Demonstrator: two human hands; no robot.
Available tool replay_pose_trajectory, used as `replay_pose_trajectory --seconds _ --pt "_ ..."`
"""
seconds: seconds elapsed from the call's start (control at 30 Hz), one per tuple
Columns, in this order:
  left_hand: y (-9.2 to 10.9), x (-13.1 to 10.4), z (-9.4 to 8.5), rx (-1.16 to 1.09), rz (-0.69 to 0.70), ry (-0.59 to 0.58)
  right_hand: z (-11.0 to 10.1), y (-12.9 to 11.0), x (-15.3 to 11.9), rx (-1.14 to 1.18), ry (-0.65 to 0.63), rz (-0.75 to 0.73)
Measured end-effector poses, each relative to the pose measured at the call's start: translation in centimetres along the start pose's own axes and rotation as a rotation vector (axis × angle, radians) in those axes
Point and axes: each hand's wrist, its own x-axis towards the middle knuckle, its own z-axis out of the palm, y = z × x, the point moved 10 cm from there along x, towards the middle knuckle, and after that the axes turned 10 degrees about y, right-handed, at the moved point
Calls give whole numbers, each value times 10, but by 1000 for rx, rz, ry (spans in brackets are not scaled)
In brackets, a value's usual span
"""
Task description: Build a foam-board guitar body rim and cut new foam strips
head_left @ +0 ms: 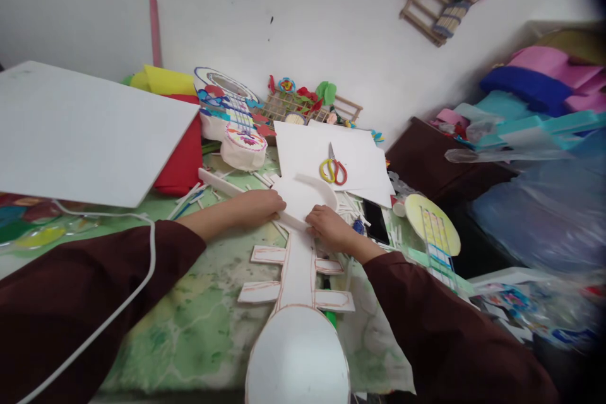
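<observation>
A white foam-board cutout (297, 353) shaped like a stringed instrument lies on the table, with a round end close to me and short side tabs along its neck. At its far end a long white strip (221, 184) stands on edge and curves round the board. My left hand (262, 207) is closed on the strip's left part, whose free end sticks out to the left. With bent fingers, my right hand (329, 226) pinches the strip near the neck. Both hands' fingertips are partly hidden. Beyond them, scissors (337, 170) with yellow and red handles rest on white sheets (364, 142).
A large white board (89, 132) juts in from the left. Behind stand a decorated paper instrument (243, 142) and paper flowers (307, 98). A dark phone (376, 221), white scraps and a yellow round model (433, 224) lie rightward. A white cable (118, 309) crosses my left sleeve.
</observation>
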Motion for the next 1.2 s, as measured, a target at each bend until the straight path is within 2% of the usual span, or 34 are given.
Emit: replay_pose_trajectory --seconds 0.43,0.7,1.0,1.2 --pt "0 1 4 28 39 -21 6 -3 1 -66 -39 -10" --pt "0 1 3 22 30 -38 7 -14 4 -101 -146 -157" --pt "-3 1 4 -2 14 -35 11 -11 6 -93 -177 -208" --pt "-4 1 5 -4 30 -23 7 -12 7 -69 -192 -187"
